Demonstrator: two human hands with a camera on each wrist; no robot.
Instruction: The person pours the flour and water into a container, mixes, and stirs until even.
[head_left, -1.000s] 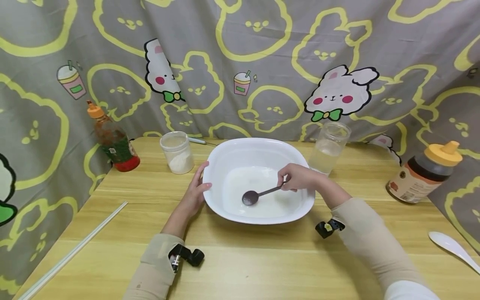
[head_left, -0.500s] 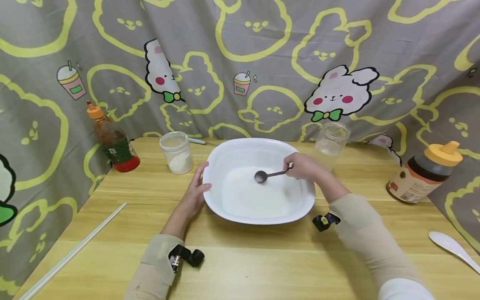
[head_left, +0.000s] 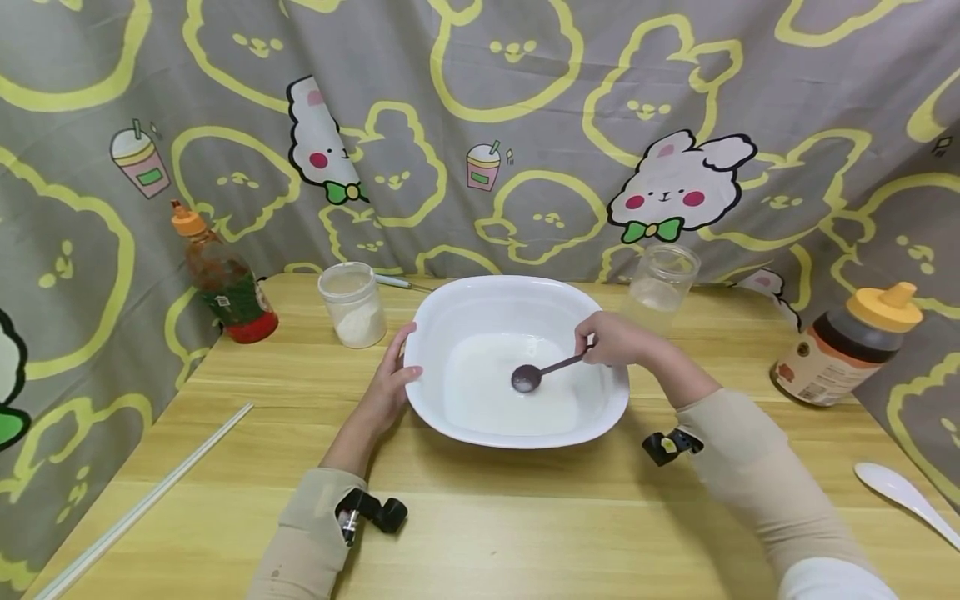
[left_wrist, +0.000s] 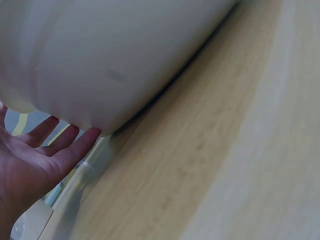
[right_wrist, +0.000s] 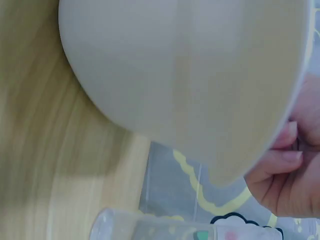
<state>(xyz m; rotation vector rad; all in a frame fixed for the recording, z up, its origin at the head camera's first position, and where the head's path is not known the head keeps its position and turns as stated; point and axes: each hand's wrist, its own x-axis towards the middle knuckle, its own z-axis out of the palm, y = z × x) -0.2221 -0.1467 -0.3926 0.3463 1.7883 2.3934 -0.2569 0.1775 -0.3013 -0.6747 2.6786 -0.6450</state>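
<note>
A white basin on the wooden table holds a milky white liquid. My left hand holds the basin's left side, its thumb at the rim and its fingers along the outer wall. In the left wrist view the fingertips touch that wall low down. Over the basin's right side, my right hand pinches the handle of a dark brown spoon. The spoon's round bowl is at the liquid near the middle. The right wrist view shows the right hand beyond the rim; the spoon is hidden there.
A jar of white powder and a red sauce bottle stand left. Behind my right hand is a clear jar of liquid. A yellow-capped bottle, a white spoon and chopsticks lie further out.
The spoon has moved from the liquid's left part toward the back right, then slightly back toward the front. My right hand has shifted right with it. The left hand and basin stay put.
</note>
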